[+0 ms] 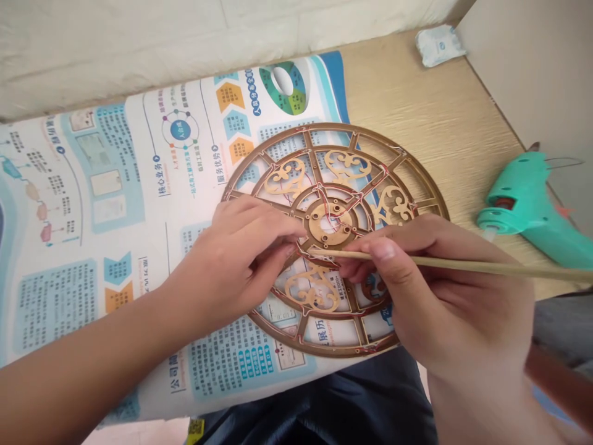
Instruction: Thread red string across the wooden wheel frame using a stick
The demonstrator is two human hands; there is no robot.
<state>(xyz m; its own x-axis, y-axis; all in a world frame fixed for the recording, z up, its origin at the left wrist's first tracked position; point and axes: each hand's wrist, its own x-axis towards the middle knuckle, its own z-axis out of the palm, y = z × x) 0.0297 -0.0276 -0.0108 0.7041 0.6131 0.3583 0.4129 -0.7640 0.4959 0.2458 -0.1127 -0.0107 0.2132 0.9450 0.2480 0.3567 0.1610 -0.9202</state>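
Observation:
A laser-cut wooden wheel frame (324,128) lies flat on a printed sheet, with scrollwork panels, spokes, a round central hub and thin red strands running along its parts. My left hand (236,259) lies over the frame's left side, its fingertips curled against the inner ring near the hub. My right hand (440,290) pinches a thin wooden stick (486,266) between thumb and fingers. The stick's tip reaches the frame just below the hub. Both hands hide the lower left part of the frame.
A blue-and-white printed sheet (115,185) covers the left of a light wood desk (430,105). A teal glue gun (523,204) lies at the right edge. A small white packet (438,44) sits in the far corner against a pale wall. Dark trousers (370,402) show below.

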